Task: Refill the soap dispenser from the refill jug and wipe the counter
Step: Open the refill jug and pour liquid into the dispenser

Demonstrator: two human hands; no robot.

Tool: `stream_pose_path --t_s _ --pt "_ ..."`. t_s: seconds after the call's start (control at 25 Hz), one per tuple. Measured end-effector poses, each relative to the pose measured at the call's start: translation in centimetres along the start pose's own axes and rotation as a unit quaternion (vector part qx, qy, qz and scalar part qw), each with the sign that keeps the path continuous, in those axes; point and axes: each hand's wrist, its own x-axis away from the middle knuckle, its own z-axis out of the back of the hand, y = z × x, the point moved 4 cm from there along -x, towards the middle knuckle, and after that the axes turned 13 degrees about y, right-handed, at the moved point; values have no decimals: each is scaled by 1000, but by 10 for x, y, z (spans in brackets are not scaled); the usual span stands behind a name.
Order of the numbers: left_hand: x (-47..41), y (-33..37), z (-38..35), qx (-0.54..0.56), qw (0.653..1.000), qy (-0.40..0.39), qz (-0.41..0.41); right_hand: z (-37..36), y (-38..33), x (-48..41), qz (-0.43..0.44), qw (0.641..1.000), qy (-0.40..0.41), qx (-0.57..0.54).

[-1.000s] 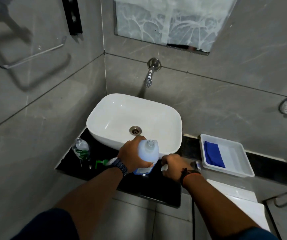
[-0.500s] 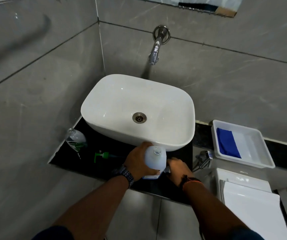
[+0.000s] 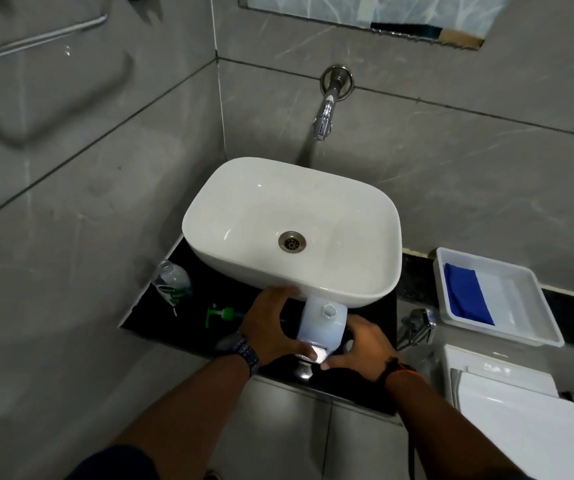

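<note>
The translucent white refill jug (image 3: 320, 323) stands uncapped on the black counter (image 3: 161, 323), just in front of the sink's front rim. My left hand (image 3: 271, 323) wraps its left side. My right hand (image 3: 358, 344) cups its lower right side, fingers reaching under the base. The clear soap dispenser bottle (image 3: 171, 282), with a green label and an open neck, stands at the counter's left end. Its green pump (image 3: 221, 313) lies on the counter between the bottle and my left hand. A folded blue cloth (image 3: 467, 294) lies in a white tray (image 3: 520, 327) to the right.
The white basin (image 3: 365, 271) takes up most of the counter, with a wall tap (image 3: 325, 116) above it. A chrome fitting (image 3: 420, 322) sits right of the counter, above a white toilet tank (image 3: 507, 403). A towel rail (image 3: 36, 36) hangs on the left wall.
The jug has come down and in closer to the sink's front rim. Both hands stay on it, and the right hand has slid lower around its base. My view has shifted.
</note>
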Motion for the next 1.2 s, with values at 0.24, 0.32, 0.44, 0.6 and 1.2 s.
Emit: stream_pose_path --t_s 0.24,0.32,0.44,0.6,1.2 --pt "6 -58 98 -27 936 337 101 -2 -33 0 -64 989 36 -127" --pt "11 -80 118 -53 890 421 168 -9 -38 -1 -70 986 48 -140" --pt "7 -107 123 -76 854 438 271 -17 -44 0 -65 984 72 -149" --pt "-9 -130 108 -24 853 386 351 -20 -65 -5 -35 986 98 -132" --pt "-45 -66 129 30 876 436 203 79 -173 -51 72 958 194 -198"
